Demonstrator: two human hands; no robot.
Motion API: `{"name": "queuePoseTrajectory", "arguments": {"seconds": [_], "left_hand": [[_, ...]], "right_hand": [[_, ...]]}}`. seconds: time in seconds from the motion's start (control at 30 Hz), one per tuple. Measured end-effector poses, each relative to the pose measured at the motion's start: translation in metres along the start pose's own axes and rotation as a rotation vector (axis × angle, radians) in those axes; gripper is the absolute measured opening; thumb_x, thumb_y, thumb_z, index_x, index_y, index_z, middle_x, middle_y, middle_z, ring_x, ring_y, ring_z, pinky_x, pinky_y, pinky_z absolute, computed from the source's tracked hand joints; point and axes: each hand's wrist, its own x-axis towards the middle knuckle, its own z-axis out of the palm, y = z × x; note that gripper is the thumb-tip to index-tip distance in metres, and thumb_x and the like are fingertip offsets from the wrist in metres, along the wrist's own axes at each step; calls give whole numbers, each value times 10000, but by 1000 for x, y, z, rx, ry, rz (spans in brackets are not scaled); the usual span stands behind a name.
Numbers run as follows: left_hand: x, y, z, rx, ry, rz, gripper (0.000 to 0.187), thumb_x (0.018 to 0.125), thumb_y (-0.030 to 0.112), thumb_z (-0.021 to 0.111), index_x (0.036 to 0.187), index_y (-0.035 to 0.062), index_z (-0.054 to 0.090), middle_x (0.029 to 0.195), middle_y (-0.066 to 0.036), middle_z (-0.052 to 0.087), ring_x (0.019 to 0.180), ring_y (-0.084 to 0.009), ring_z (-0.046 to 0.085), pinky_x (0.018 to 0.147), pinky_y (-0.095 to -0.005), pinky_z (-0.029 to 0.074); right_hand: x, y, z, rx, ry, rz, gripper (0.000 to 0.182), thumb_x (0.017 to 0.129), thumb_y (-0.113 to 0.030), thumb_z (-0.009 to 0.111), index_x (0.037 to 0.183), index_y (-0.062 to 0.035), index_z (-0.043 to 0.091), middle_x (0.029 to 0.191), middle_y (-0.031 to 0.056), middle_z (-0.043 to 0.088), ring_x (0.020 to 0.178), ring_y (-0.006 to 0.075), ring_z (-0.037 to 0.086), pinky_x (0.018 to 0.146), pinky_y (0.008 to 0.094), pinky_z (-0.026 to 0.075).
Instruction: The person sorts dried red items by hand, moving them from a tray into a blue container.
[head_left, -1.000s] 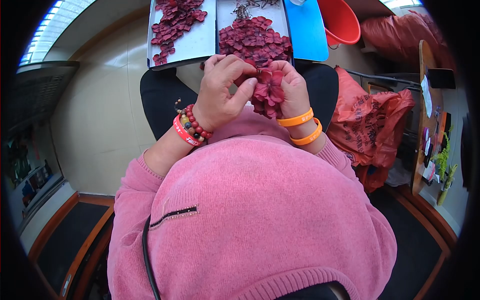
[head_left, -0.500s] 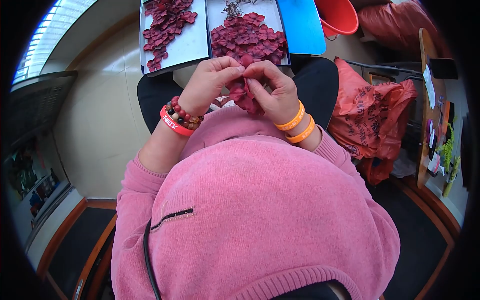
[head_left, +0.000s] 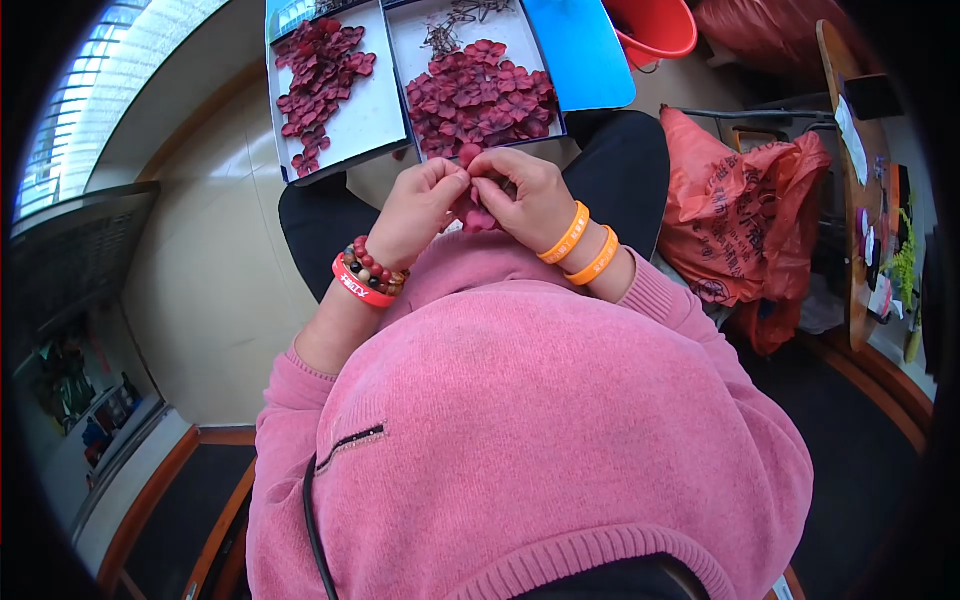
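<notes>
My left hand [head_left: 415,208] and my right hand [head_left: 528,203] meet in front of my lap, fingertips pinched together. Between them is a dark red artificial flower [head_left: 474,216], its petals showing below and just above the fingers. Both hands grip it, though the exact hold is hidden by the fingers. Just beyond, a shallow white tray [head_left: 382,115] has two compartments. Loose dark red flower petals [head_left: 485,100] are heaped in the right one, with thin brown stem-like pieces [head_left: 440,38] behind them. More red petals [head_left: 318,85] lie in the left one.
A blue panel [head_left: 580,55] adjoins the tray on the right, with a red bucket [head_left: 655,28] beyond. A red plastic bag [head_left: 740,210] sits by my right knee. At far right stands a wooden board [head_left: 850,190]; a dark panel [head_left: 85,235] is at left.
The view has shifted, so the tray and bag appear slightly further left. My hands remain together on the flower, and less of its petals shows below the fingers.
</notes>
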Motion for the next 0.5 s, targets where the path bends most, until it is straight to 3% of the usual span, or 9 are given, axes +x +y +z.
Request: {"name": "queuePoseTrajectory", "arguments": {"seconds": [0.17, 0.27, 0.4, 0.5], "left_hand": [[2, 6, 9, 39, 6, -49, 181, 954, 194, 484, 933, 24, 543, 793, -33, 623, 661, -113, 640, 605, -219, 503], [9, -10, 8, 384, 114, 76, 164, 942, 164, 486, 909, 7, 524, 783, -40, 608, 638, -98, 623, 576, -207, 485], [13, -2, 13, 572, 129, 169, 136, 906, 138, 508, 884, 4, 512, 774, -46, 576, 651, -79, 581, 562, -216, 457], [22, 4, 10, 697, 246, 326, 141, 878, 144, 544, 863, 5, 525, 767, -76, 586, 704, -147, 598, 601, -265, 461]], "right_hand": [[-1, 9, -3, -40, -79, 29, 97, 775, -16, 609, 871, -1, 609, 816, 117, 600, 701, 216, 616, 640, 288, 494], [-3, 13, -5, -71, -118, 44, 71, 774, -22, 609, 841, -2, 598, 781, 110, 575, 674, 216, 599, 610, 298, 482], [-2, 16, -6, -76, -57, 33, 55, 778, -39, 604, 817, -2, 589, 759, 112, 555, 652, 219, 578, 580, 305, 462], [-1, 22, -10, -81, -13, 41, 55, 777, -43, 596, 807, 0, 581, 753, 115, 548, 641, 224, 569, 580, 309, 457]]}}
